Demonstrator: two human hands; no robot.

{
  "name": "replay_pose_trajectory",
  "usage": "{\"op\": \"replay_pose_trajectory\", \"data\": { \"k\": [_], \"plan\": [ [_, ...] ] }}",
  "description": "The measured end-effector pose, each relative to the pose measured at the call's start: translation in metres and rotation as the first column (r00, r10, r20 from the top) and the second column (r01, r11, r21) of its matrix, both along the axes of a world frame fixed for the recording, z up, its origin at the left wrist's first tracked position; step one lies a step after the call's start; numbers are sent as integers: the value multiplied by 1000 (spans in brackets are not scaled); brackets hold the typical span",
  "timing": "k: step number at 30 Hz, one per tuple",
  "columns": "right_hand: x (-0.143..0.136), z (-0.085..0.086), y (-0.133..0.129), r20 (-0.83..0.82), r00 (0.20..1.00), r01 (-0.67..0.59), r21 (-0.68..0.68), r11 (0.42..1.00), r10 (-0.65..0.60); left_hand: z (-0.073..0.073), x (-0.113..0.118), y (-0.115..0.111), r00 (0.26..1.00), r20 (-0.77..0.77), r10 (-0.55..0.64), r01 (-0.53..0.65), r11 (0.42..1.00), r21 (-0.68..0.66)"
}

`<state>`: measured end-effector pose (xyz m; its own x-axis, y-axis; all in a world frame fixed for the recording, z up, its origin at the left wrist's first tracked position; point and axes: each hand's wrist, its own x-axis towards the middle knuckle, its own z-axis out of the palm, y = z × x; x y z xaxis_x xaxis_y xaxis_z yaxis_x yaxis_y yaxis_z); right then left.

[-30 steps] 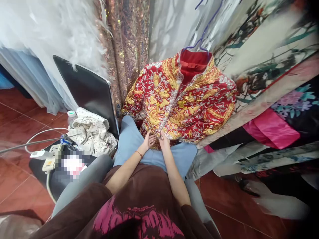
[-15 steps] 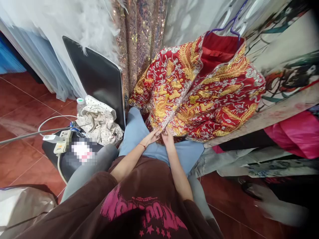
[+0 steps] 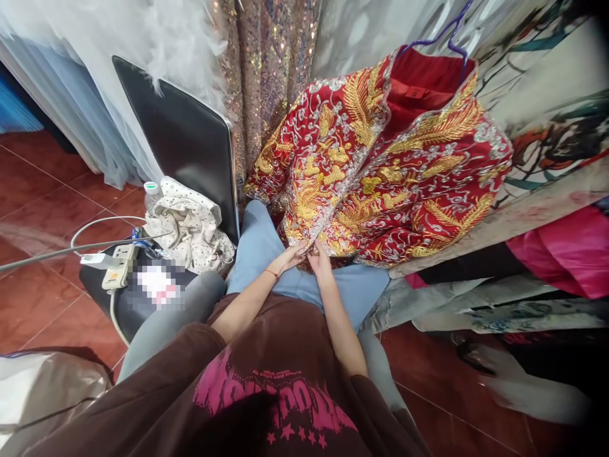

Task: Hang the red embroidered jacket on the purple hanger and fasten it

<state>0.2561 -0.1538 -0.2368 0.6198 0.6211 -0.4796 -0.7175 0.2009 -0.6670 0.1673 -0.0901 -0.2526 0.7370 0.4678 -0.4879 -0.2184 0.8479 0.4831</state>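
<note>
A red jacket (image 3: pixel 371 184) with gold and silver embroidery hangs from a purple hanger (image 3: pixel 442 38) in front of my knees. Its lower hem rests over my lap. My left hand (image 3: pixel 288 257) pinches the bottom front edge of the jacket, its wrist wearing a thin red bracelet. Close beside it, my right hand (image 3: pixel 320 259) grips the same front edge from the other side. The fingertips of both hands nearly meet at the silver trim. Whether a small fastener or needle is between them is too small to tell.
At left stands a black chair (image 3: pixel 176 133) with a spotted cloth (image 3: pixel 190 225), a bottle (image 3: pixel 151 195) and a power strip (image 3: pixel 120 266) with cables on its seat. Sequined fabric (image 3: pixel 266 70) and white feathered fabric hang behind. Pink cloth (image 3: pixel 566 251) lies at right.
The view has shifted slightly, and the jacket's collar and hanger appear a little further right. Both hands stay at the jacket's front edge, the fingertips slightly changed in position.
</note>
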Motion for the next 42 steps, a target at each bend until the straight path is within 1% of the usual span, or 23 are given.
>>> {"op": "replay_pose_trajectory", "data": {
  "k": [5, 9, 12, 16, 20, 25, 29, 37, 42],
  "plan": [
    [-1, -3, -1, 13, 1000, 14, 2, 1000, -14, 0, 12, 3, 998, 8, 62, -63, 996, 55],
    [1, -6, -5, 14, 999, 41, 5, 999, -41, -2, 22, 2, 994, 23, 106, -108, 989, 98],
    [2, -7, -7, 19, 999, 46, 5, 999, -46, -4, 21, 0, 996, 17, 82, -84, 990, 111],
    [1, -7, -9, 36, 999, 23, 11, 1000, -23, -4, 13, 1, 999, -3, 39, -38, 993, 109],
    [1, -7, -11, 47, 999, 2, 18, 1000, -2, 1, 9, 3, 1000, -14, 11, -10, 996, 92],
    [0, -8, -12, 34, 999, -11, 21, 1000, 10, 8, 11, 0, 1000, -15, -5, 6, 997, 75],
    [-1, -8, -13, 20, 1000, 14, 28, 999, -15, 8, 14, -3, 1000, -18, 8, -6, 997, 83],
    [-3, -10, -10, 0, 995, 104, 27, 994, -104, 0, 19, -8, 996, -29, 79, -73, 985, 154],
    [-5, -12, -11, 13, 995, 103, 41, 994, -103, -2, 21, -8, 992, -19, 126, -121, 976, 182]
  ]
}}
